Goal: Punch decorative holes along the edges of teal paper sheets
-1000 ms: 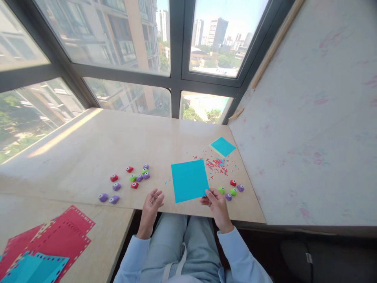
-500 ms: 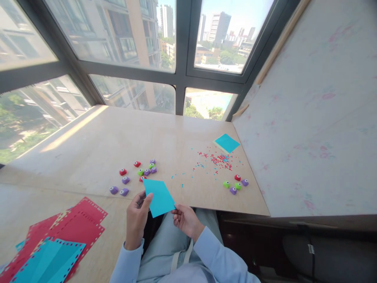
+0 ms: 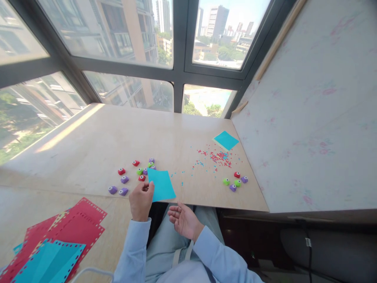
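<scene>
A plain blue sheet of paper point(image 3: 161, 185) is pinched along its left edge by my left hand point(image 3: 141, 199), which is closed. The sheet is over the near edge of the tabletop; whether it touches the wood I cannot tell. Below its lower right corner my right hand point(image 3: 185, 221) lies palm up, fingers loosely apart, holding nothing. Just left of the sheet are several small hole punches with eye-like dots, among them a red punch point(image 3: 141, 178) and a green punch point(image 3: 139, 171); the sheet partly covers a purple one.
Punched red and blue sheets point(image 3: 55, 247) overlap at the lower left. Red and blue paper dots point(image 3: 220, 158) are scattered on the right side of the table point(image 3: 118, 133). Behind them lies a stack of blue squares point(image 3: 226, 140); more punches point(image 3: 237, 183) sit nearer. A patterned wall point(image 3: 309, 118) bounds the right.
My right hand has let go of the blue sheet's lower right corner and opened. My left hand has carried the sheet slightly up, turning it. A white cable has come into view at lower left.
</scene>
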Tool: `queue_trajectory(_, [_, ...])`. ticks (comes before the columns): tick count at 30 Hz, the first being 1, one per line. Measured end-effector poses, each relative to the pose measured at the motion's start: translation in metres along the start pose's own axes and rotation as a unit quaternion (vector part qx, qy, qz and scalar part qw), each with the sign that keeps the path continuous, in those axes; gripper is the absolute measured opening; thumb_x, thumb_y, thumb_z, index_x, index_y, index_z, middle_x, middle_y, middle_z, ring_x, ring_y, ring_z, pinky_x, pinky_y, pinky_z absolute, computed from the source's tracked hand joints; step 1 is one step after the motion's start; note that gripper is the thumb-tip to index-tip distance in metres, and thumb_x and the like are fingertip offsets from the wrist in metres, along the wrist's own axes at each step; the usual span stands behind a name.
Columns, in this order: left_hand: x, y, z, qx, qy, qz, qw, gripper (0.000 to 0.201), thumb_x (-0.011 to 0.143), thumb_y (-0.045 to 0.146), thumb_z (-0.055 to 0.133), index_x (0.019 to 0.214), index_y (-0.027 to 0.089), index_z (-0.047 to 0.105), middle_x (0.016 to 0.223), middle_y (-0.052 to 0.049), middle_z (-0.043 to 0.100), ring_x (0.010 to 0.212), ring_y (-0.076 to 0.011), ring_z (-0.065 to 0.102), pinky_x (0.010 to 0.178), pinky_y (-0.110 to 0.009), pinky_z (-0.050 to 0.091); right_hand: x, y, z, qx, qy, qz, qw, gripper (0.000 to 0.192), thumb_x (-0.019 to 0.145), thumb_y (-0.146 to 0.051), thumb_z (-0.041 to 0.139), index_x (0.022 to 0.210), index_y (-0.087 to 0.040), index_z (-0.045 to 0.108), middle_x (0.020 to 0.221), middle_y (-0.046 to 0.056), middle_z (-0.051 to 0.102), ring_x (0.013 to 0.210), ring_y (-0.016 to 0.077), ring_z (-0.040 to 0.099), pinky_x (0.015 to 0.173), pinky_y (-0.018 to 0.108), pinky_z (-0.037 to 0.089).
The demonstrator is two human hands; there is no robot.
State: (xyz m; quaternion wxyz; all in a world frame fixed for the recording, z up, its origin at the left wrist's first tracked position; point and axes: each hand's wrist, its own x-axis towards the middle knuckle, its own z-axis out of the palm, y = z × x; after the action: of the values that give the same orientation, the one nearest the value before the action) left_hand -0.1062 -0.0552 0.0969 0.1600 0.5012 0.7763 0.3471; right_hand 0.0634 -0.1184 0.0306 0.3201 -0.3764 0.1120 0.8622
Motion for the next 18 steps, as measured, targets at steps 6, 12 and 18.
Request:
queue_trajectory(6, [0.001, 0.001, 0.007, 0.005, -0.014, 0.017, 1.0, 0.03, 0.076, 0.045, 0.053, 0.064, 0.02, 0.062, 0.059, -0.003, 0.065, 0.058, -0.0187, 0.06, 0.06, -0.028, 0.04, -0.007, 0.003, -0.03, 0.009, 0.013, 0.015, 1.0, 0.033, 0.096, -0.041, 0.05, 0.091, -0.011, 0.063, 0.071, 0.006, 0.07, 0.055, 0.013, 0.068, 0.041, 0.017, 0.044])
queue_trajectory(12, [-0.005, 0.018, 0.023, -0.009, -0.047, 0.024, 0.999, 0.029, 0.079, 0.042, 0.053, 0.063, 0.02, 0.062, 0.058, -0.003, 0.065, 0.058, -0.0174, 0.06, 0.059, -0.026, 0.04, -0.019, 0.002, -0.062, 0.021, 0.061, 0.013, 0.998, 0.029, 0.095, -0.037, 0.052, 0.09, -0.011, 0.063, 0.07, 0.005, 0.069, 0.052, 0.0118, 0.065, 0.042, 0.017, 0.045])
queue_trajectory(18, [-0.009, 0.025, 0.054, -0.008, -0.081, 0.034, 0.996, 0.028, 0.081, 0.041, 0.052, 0.065, 0.02, 0.062, 0.062, -0.003, 0.067, 0.06, -0.0174, 0.061, 0.06, -0.026, 0.038, -0.026, -0.004, -0.081, 0.036, 0.078, -0.004, 0.996, 0.026, 0.095, -0.033, 0.052, 0.089, -0.011, 0.064, 0.069, 0.004, 0.07, 0.051, 0.0112, 0.065, 0.04, 0.017, 0.045])
